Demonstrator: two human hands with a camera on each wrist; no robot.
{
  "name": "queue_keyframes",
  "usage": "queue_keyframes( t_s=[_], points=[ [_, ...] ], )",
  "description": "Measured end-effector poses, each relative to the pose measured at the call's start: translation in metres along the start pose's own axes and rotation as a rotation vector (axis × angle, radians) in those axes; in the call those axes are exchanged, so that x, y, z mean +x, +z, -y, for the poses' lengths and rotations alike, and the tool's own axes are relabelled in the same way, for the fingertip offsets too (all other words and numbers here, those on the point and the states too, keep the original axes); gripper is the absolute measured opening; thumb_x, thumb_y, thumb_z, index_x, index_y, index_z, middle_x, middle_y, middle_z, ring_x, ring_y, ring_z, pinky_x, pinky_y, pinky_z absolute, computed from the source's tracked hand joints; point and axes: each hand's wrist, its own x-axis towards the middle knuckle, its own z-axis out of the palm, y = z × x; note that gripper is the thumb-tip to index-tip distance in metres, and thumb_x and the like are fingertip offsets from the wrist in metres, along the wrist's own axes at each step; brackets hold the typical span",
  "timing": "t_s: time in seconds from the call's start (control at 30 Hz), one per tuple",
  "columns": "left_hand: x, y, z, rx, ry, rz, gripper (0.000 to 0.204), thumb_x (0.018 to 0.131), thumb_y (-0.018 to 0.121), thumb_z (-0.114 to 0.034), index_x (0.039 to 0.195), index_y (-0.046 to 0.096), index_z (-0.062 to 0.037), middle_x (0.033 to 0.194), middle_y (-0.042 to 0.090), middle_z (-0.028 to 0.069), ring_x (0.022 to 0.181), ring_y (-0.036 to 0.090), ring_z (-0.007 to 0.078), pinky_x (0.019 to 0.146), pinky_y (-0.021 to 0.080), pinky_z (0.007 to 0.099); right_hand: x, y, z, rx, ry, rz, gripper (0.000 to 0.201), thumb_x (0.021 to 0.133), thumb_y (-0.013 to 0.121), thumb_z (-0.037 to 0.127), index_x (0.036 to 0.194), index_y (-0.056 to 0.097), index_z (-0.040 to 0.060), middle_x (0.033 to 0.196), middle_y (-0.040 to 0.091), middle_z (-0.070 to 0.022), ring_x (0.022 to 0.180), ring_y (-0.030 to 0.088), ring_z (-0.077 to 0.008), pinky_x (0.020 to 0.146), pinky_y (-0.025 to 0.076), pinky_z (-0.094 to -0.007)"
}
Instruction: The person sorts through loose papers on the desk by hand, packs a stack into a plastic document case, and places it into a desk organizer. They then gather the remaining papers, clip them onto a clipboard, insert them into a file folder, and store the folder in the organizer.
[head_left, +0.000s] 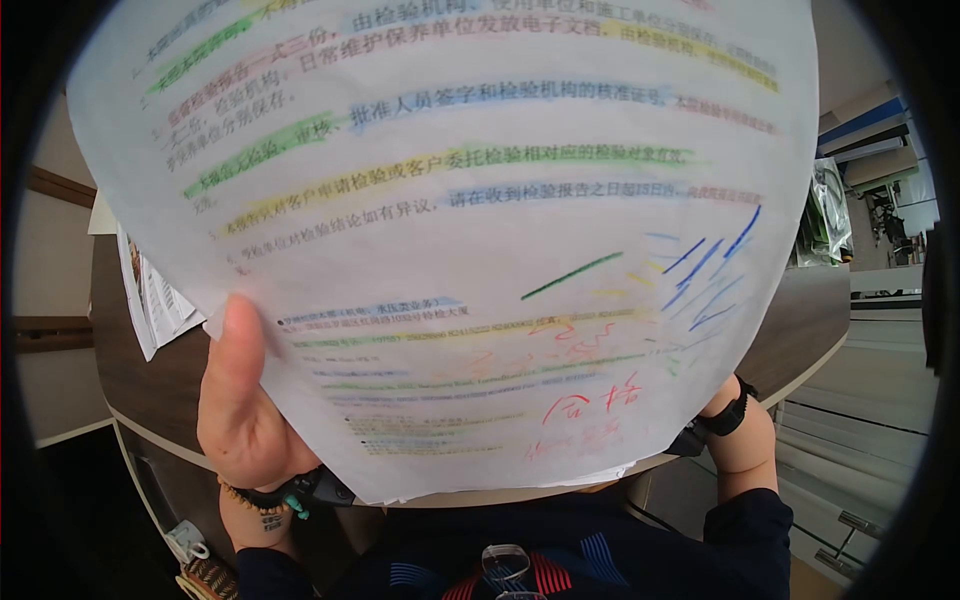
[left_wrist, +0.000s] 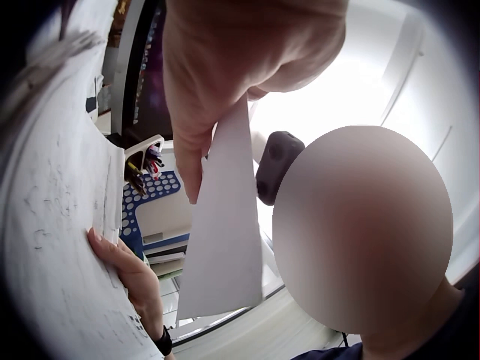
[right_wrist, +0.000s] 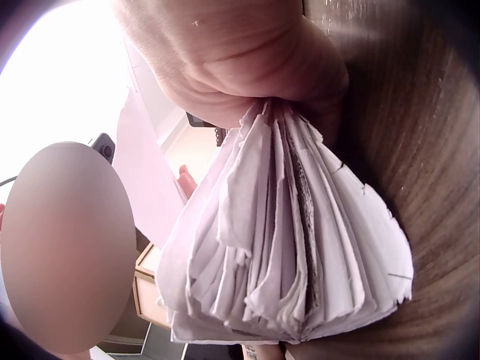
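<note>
A large paper sheet (head_left: 460,260) fills the head view, with printed Chinese text, coloured highlighter bands, pen strokes and red handwriting. My left hand (head_left: 245,415) holds it at its left edge, thumb on the printed face. In the left wrist view, that hand pinches the sheet from above. My right hand (right_wrist: 232,60) grips a thick wad of papers (right_wrist: 281,247) with fanned, worn edges, close over the brown tabletop (right_wrist: 420,150). The raised sheet hides that hand in the head view, leaving the wrist with a black band (head_left: 728,410) visible.
Loose papers (head_left: 160,300) lie at the table's left side. A clear plastic bag (head_left: 828,215) is at the right, near stacked folders (head_left: 870,135). Behind the papers, the left wrist view shows a pen holder (left_wrist: 135,152) and a monitor (left_wrist: 150,75).
</note>
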Motion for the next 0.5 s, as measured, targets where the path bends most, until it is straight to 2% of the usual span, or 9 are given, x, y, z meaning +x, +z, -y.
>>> queue_keyframes(
  t_s=[0.27, 0.5],
  points=[
    [0.002, -0.001, 0.002, -0.045, -0.008, 0.047, 0.053, 0.104, 0.029, -0.03, 0.148, 0.021, -0.0021, 0.148, 0.036, 0.017, 0.133, 0.041, 0.03, 0.11, 0.035, 0.0448, -0.02, -0.014, -0.006, -0.045, -0.027, -0.028, 0.046, 0.083, 0.071, 0.007, 0.124, 0.053, -0.0037, 0.118, 0.062, -0.0135, 0.103, 0.06, -0.0202, 0.087, 0.05, -0.0335],
    [0.004, -0.001, 0.002, -0.066, -0.023, 0.081, 0.054, 0.104, 0.027, -0.032, 0.149, 0.02, -0.0022, 0.149, 0.035, 0.0166, 0.134, 0.041, 0.0296, 0.11, 0.035, 0.0449, -0.011, -0.002, -0.003, -0.076, -0.043, -0.038, 0.046, 0.083, 0.071, 0.007, 0.124, 0.053, -0.0038, 0.117, 0.062, -0.0137, 0.103, 0.06, -0.0205, 0.087, 0.05, -0.0337]
  ],
)
